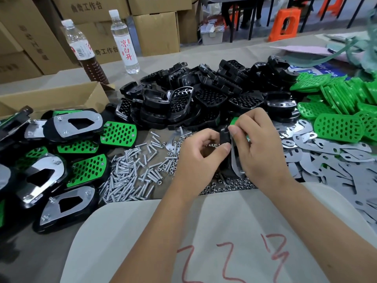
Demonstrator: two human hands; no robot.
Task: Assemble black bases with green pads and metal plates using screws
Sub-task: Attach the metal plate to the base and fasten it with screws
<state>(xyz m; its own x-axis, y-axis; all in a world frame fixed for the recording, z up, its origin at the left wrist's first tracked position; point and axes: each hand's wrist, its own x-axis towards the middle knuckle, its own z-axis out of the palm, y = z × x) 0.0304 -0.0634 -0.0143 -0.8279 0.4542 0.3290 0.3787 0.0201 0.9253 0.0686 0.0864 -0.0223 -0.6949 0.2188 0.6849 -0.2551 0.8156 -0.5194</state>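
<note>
Fingers of both my hands curl around one part-built assembly point(228, 144) held on edge between them: left hand point(201, 158) grips its black base, right hand point(257, 144) pinches the metal plate point(235, 164), above the near screws point(130, 176).

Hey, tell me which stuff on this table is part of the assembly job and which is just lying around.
Job: black bases, green pads, metal plates, screws, nuts, finished units, the part held on edge by left hand and right hand.

Lying about: two bottles, open carton, papers, pen.
</note>
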